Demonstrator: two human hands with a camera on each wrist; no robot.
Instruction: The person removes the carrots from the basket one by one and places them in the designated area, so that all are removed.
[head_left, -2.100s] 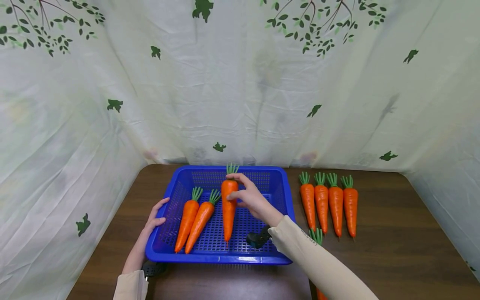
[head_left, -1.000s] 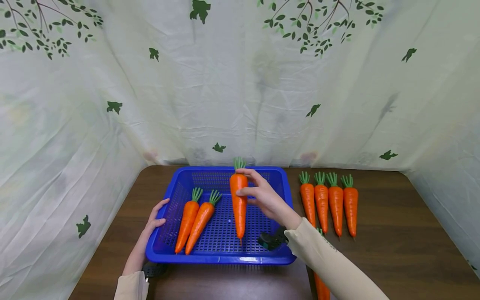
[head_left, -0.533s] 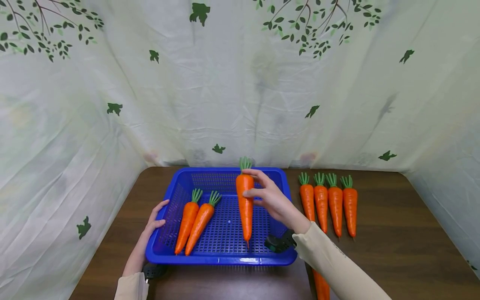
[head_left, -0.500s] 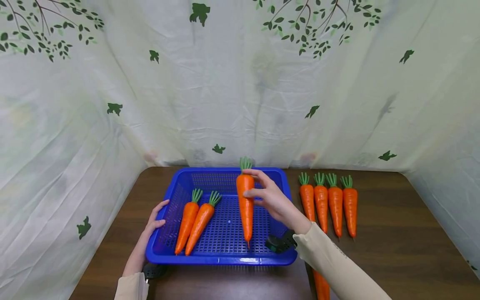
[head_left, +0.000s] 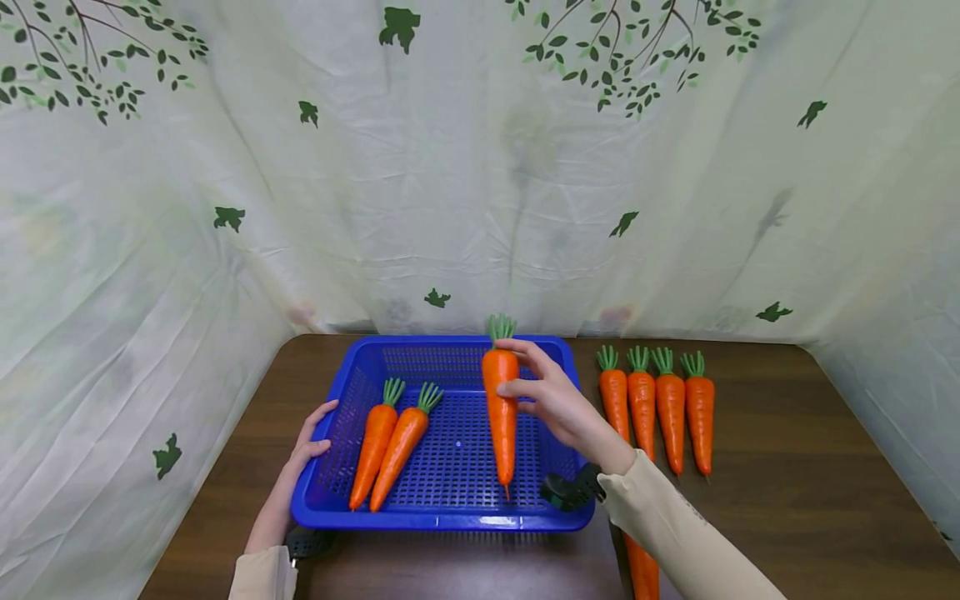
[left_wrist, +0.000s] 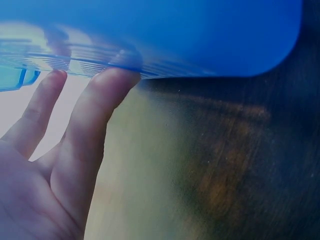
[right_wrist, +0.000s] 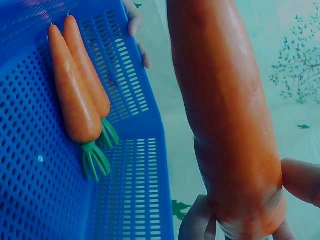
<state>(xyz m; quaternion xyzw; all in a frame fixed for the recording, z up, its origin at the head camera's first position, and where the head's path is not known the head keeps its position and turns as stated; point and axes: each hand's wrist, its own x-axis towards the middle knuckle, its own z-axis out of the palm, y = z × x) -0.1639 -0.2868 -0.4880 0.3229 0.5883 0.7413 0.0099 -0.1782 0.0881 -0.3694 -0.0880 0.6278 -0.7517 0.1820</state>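
Note:
My right hand [head_left: 558, 404] pinches an orange carrot [head_left: 501, 417] with green stubs between thumb and fingers. Its tip points toward me, over the right half of a blue perforated basket [head_left: 450, 521]. Seen from the right wrist, the held carrot [right_wrist: 230, 110] stands large in front, with fingertips on both sides of its thick end. Two more carrots, a left one [head_left: 373, 454] and a right one [head_left: 401, 450], lie side by side in the basket's left half. Fingers of my left hand [head_left: 296, 458] rest straight against the basket's left side; the left wrist view shows fingertips [left_wrist: 117, 77] touching below its rim.
On the brown table [head_left: 787, 458], a row of several carrots [head_left: 686, 417] lies right of the basket. Another carrot [head_left: 641, 571] near the front is partly covered by the right sleeve [head_left: 682, 525]. A patterned white cloth [head_left: 480, 167] hangs behind and at both sides.
My right hand has carried the held carrot rightward across the basket, away from the two carrots lying in it. The left hand has stayed at the basket's left side.

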